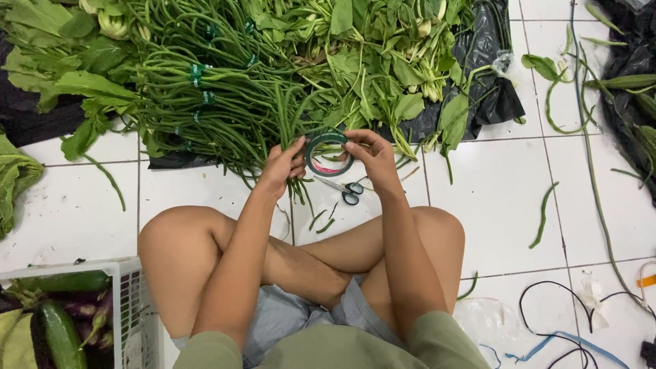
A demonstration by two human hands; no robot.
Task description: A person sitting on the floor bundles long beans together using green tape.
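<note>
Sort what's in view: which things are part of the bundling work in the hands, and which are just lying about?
In use:
left hand gripping a bunch of long beans
right hand holding the green tape roll
scissors on the floor, close below the hands

Lying about:
leafy greens
white basket with cucumbers
stray bean
black cable

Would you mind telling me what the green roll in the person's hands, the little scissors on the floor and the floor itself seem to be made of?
The green roll looks like glossy plastic adhesive tape, since it is a thin, shiny ring wound on a core. The scissors seem to have bright metal blades and dark handles, probably plastic. The floor appears to be glazed white ceramic tile, smooth with dark grout lines.
</note>
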